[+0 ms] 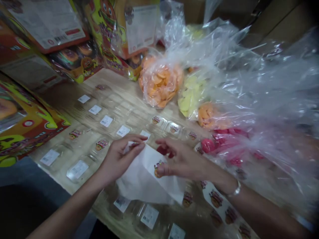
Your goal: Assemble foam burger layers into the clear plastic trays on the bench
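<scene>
the person's left hand [117,159] is pinching the far left edge of a white pouch [144,181] between thumb and closed fingers [136,138], lifting that edge a little off the bench [113,81]. the right hand [181,161] is gripping the same pouch from the right: its thumb is pressing down on the small burger sticker [157,168] on the pouch's face, while the bent fingers are reaching over the far edge. a dark red piece [162,150] is showing just under those fingers, though it is unclear whether they are holding it. a pale bracelet [236,190] is sitting on the right wrist. the pouch is lying near the middle of the bench, over rows of flat clear packets [106,120] with white labels and burger stickers. far of the hands, a bag of orange pieces [159,83] is standing just left of a bag of yellow pieces [190,96], and a bag of red pieces [224,142] is lying right of the hands under loose clear plastic sheeting [261,83]. printed cartons [27,122] are lining the left and far sides.
</scene>
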Demonstrator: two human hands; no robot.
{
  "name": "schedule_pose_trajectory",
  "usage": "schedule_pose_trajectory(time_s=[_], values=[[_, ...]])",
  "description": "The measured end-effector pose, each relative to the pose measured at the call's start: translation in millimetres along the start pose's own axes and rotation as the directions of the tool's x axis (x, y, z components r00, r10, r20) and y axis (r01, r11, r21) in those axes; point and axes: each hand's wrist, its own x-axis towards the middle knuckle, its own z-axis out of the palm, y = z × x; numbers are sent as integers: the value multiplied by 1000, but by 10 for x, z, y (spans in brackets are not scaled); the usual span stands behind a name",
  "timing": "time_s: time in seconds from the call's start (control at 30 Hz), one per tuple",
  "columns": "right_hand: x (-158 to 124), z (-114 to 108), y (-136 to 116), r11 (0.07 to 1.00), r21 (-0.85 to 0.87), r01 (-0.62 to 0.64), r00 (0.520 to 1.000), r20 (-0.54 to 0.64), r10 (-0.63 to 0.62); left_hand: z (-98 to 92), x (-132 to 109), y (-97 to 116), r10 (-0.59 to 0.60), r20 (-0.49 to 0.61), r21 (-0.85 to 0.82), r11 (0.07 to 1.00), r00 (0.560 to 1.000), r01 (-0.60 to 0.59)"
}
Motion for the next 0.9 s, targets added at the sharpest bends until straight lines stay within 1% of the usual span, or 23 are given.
schedule_pose_trajectory(time_s=[0.03,0.1,0.17,0.2,0.27,0.37,0.5,0.57,0.63,0.7,0.73,0.8,0.87,0.9], values=[[-107,41,-23,995,81,-52,999,6,52,-1,-50,33,-99,-52,-95,991,994,94],[-242,109,-39,971,194,-143,988,-27,151,4,-148,56,-260,-94,-249,941,961,230],[-294,142,-44,946,269,-182,977,-60,205,12,-233,36,-339,-117,-353,893,933,280],[-301,146,-49,941,288,-177,976,-69,204,15,-269,22,-363,-128,-382,877,923,291],[-300,152,-66,953,273,-131,984,-84,159,22,-325,6,-408,-145,-415,852,901,319],[-288,192,-70,985,171,-24,986,-156,51,48,-357,41,-494,-140,-500,783,858,369],[-262,279,-1,989,117,95,958,-282,-58,113,-317,123,-625,-57,-659,609,779,441],[-241,290,42,988,89,126,936,-341,-89,134,-291,132,-655,-5,-687,552,756,473],[-216,272,72,992,66,107,924,-376,-75,134,-280,115,-644,23,-676,553,764,487],[-190,245,90,994,104,17,932,-362,22,118,-289,86,-611,21,-629,607,791,486],[-178,233,98,988,147,-42,943,-321,88,108,-302,74,-589,10,-597,645,808,478],[-152,218,115,954,258,-152,963,-178,201,91,-334,64,-547,-32,-528,720,836,450],[-126,208,134,905,365,-218,968,-39,249,85,-364,78,-504,-93,-480,778,859,405],[-114,203,142,882,406,-238,966,3,259,86,-373,90,-485,-116,-466,797,867,384]])
